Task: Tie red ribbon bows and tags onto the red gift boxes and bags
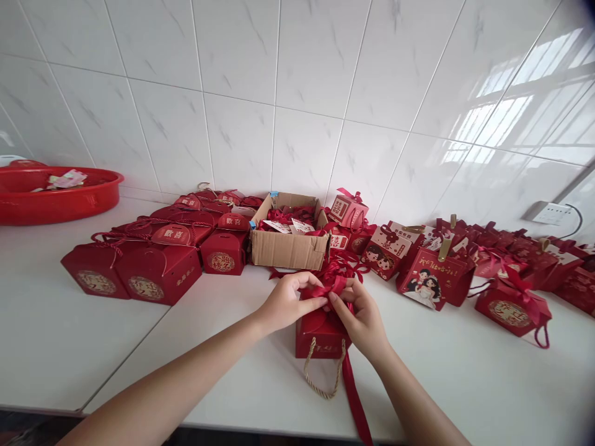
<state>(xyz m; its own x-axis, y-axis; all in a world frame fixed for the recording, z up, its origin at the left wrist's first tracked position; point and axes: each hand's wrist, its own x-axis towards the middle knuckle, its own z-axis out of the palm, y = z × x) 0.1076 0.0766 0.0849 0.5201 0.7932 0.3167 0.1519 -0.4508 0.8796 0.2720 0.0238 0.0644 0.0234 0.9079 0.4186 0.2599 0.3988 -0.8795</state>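
A small red gift box (323, 341) stands on the white counter in front of me, its gold rope handle (323, 393) hanging down the near side. Above its lid, my left hand (292, 300) pinches a red satin ribbon (331, 287) between thumb and fingers. My right hand (359, 313) grips the same ribbon from the other side, thumbs nearly meeting at the looped part. One long ribbon tail (356, 396) trails past the box's right side over the counter's front edge. The hands hide much of the box top.
Red gift boxes (158, 269) are grouped at left. Behind the hands, a cardboard box (288, 249) holds ribbons and cards. More decorated boxes (425, 279) fill the right side. A red basin (60, 201) sits far left; a power strip (551, 212) is at the right wall.
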